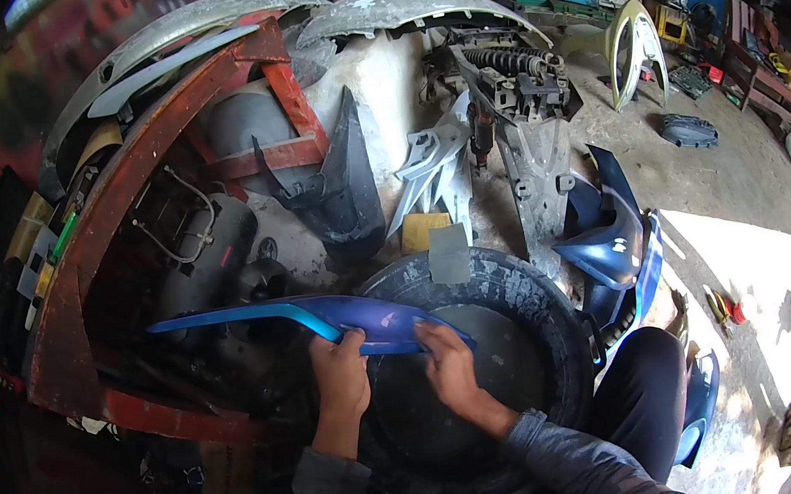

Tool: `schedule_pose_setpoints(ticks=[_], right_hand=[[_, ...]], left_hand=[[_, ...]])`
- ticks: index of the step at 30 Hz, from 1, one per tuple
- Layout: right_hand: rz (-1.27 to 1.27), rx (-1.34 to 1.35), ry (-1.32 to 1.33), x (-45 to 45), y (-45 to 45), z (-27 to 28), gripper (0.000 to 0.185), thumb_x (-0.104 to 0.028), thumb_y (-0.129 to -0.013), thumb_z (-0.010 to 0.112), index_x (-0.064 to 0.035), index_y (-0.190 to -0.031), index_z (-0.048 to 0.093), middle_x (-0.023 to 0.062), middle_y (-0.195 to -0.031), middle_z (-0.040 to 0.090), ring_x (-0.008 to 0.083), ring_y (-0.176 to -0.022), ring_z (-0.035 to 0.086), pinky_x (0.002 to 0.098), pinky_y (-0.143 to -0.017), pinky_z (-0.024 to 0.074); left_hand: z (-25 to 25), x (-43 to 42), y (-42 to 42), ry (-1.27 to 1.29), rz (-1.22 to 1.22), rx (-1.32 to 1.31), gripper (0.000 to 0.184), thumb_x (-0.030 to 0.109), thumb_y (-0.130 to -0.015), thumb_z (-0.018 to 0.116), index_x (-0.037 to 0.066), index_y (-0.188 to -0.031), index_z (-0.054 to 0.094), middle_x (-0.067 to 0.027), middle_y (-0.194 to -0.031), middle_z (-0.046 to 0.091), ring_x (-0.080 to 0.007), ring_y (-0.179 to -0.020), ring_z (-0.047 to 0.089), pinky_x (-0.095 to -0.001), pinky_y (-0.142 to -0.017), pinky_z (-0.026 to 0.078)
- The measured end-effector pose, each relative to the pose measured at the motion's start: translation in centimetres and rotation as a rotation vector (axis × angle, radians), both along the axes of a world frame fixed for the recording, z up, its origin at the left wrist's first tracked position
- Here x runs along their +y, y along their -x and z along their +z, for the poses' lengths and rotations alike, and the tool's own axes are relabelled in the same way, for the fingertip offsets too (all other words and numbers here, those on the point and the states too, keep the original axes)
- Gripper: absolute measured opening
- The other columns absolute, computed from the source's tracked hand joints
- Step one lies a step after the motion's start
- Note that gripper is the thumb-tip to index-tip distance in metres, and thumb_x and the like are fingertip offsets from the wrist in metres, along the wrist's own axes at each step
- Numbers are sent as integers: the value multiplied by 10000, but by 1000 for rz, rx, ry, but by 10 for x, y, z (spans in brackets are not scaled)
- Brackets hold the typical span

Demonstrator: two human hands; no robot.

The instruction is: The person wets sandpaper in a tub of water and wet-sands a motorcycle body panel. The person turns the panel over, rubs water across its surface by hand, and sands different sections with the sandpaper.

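A long blue motorcycle body panel (379,317) is held level above a wide black tub (544,313) that has dark water in its bottom. My left hand (341,380) grips the panel's lower edge near its middle, thumb on the near face. At the panel's right end, my right hand (452,366) has its fingers bent over the surface; whether something small lies under them is hidden. A grey sheet, perhaps sandpaper (449,256), hangs over the tub's far rim, with a yellow block-shaped piece (421,228) just behind it.
A rusty red metal frame (101,184) stands at the left, with pale body panels (415,3) across its top. Blue fairings (607,241) lie right of the tub near my knee (644,384). A motorcycle chassis (528,82) stands behind. Pliers (719,304) rest on the floor.
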State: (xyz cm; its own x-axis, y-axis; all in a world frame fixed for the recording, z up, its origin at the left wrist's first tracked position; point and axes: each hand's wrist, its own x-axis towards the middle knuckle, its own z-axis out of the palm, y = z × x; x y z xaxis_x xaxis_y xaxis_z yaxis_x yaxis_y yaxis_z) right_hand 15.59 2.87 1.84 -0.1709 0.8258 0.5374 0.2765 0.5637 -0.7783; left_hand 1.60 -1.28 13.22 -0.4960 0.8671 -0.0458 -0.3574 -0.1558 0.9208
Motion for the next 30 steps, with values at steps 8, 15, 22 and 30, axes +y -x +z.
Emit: schedule_pose_setpoints(ticks=[8, 15, 22, 30], right_hand=[[22, -12, -74, -2, 4, 23, 395, 126, -740, 536, 57, -1107, 666, 221, -1062, 655, 384, -998, 634, 435, -914, 513], [-79, -48, 41, 11, 2, -12, 394, 135, -744, 520, 50, -1094, 680, 201, -1079, 656, 375, -991, 649, 397, -902, 532], [-173, -459, 225, 24, -35, -86, 309, 24, -818, 525, 23, -1078, 692, 214, -1101, 663, 374, -1014, 637, 432, -924, 523], [-462, 186, 821, 52, -92, -231, 325, -50, -870, 511, -31, -1145, 682, 182, -1149, 687, 345, -1057, 664, 429, -915, 535]], left_hand=[[-6, 3, -6, 27, 64, 37, 141, -74, -866, 544, 24, -947, 604, -14, -876, 613, -75, -707, 588, -216, -571, 425], [-6, 4, 0, 39, 46, 40, 227, -117, -829, 536, 5, -1018, 567, -58, -964, 605, -149, -886, 618, -310, -827, 517], [-6, 3, 11, 24, 35, 27, 243, -119, -816, 533, -12, -1030, 573, -67, -980, 608, -172, -913, 620, -333, -859, 515], [-4, 6, 26, 5, 34, 4, 249, -107, -797, 552, 1, -1018, 589, -62, -963, 614, -183, -907, 622, -349, -849, 512]])
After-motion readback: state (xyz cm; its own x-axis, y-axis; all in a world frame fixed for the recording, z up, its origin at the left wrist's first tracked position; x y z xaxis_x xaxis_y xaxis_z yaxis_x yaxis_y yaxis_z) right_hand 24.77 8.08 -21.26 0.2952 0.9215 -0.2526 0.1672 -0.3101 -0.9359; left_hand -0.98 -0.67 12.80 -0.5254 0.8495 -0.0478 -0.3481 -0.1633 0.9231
